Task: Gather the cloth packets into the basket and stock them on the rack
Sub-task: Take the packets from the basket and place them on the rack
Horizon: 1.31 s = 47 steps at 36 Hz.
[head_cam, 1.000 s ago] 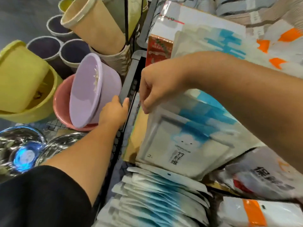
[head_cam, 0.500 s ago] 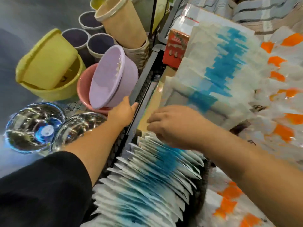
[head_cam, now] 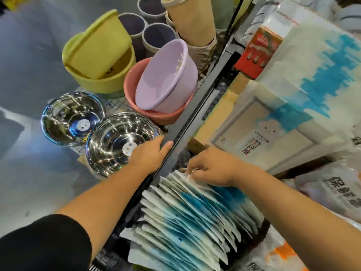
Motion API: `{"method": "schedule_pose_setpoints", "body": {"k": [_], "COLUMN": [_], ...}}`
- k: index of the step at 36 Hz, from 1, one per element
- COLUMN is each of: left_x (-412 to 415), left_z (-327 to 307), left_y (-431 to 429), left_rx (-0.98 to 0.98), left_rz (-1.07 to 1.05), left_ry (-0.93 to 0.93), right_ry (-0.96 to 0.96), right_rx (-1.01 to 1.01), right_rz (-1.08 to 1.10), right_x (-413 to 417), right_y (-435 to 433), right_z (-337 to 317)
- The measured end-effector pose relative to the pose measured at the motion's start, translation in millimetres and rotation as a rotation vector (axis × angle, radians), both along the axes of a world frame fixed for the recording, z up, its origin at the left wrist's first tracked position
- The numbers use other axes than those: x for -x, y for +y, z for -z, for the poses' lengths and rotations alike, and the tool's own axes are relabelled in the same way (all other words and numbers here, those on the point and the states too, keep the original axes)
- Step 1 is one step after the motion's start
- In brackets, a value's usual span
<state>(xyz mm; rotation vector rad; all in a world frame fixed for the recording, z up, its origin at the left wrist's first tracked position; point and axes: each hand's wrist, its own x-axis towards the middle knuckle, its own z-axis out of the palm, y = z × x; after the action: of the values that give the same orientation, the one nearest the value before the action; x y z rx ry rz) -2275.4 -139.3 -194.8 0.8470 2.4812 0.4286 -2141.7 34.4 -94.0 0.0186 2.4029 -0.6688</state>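
Fingertips (head_cam: pixel 192 171) of the right hand (head_cam: pixel 213 167), partly hidden, are pinched on the farthest packet (head_cam: pixel 180 178) at its top edge; the left hand (head_cam: pixel 150 155) is laid straight-fingered along the rail (head_cam: pixel 195 106).

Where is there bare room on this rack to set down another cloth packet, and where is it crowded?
A patch of bare mesh shows between the packet row, the black rail and the flat packet stack; the right hand works at its edge. A thin mesh strip runs along the rail. The row and the steel bowls beyond the rail are crowded.
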Motion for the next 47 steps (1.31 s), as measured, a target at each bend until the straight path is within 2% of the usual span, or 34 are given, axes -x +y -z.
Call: {"method": "schedule_pose_setpoints", "body": {"k": [5, 10, 13, 15, 17, 20, 22, 24, 26, 29, 34, 38, 44, 47], "left_x": [1, 1, 1, 1, 2, 2, 2, 1, 1, 2, 3, 4, 2, 2], "left_z": [1, -1, -2, 0, 2, 0, -2, -3, -3, -2, 2, 3, 3, 5], "left_y": [1, 3, 2, 2, 3, 3, 3, 2, 1, 1, 2, 2, 1, 1], "left_rx": [-0.018, -0.026, -0.016, -0.026, -0.032, -0.034, -0.036, -0.047, -0.051, -0.043, -0.067, -0.062, -0.084, -0.099], "left_rz": [-0.016, -0.034, -0.038, -0.051, -0.064, -0.069, -0.065, -0.068, -0.069, -0.067, -0.061, -0.056, -0.059, -0.062], "left_ry": [0.004, -0.034, -0.036, -0.049, -0.060, -0.061, -0.067, -0.074, -0.069, -0.062, -0.064, -0.051, -0.049, -0.042], "right_ry": [-0.200, -0.137, -0.122, -0.254, -0.392, -0.429, -0.419, -0.425, -0.502, -0.739, -0.710, -0.694, -0.704, -0.719], "right_rx": [0.072, -0.088, -0.117, -0.134, -0.034, 0.122, 0.059, -0.115, -0.170, 0.032, -0.010, 0.045, -0.013, 0.073], "right_rz": [0.058, -0.180, -0.237, -0.232, -0.148, -0.096, -0.142, -0.213, -0.257, -0.169, -0.333, -0.303, -0.391, -0.151], "right_x": [24, 16, 3, 13, 31, 44, 36, 27, 26, 42, 58, 41, 34, 49], "right_y": [-1, -22, -20, -19, -25, -49, -63, -64, -59, -58, -84, -94, -98, -102], "right_z": [-5, 7, 4, -7, -20, -25, -12, -4, 0, 5, 13, 16, 23, 22]}}
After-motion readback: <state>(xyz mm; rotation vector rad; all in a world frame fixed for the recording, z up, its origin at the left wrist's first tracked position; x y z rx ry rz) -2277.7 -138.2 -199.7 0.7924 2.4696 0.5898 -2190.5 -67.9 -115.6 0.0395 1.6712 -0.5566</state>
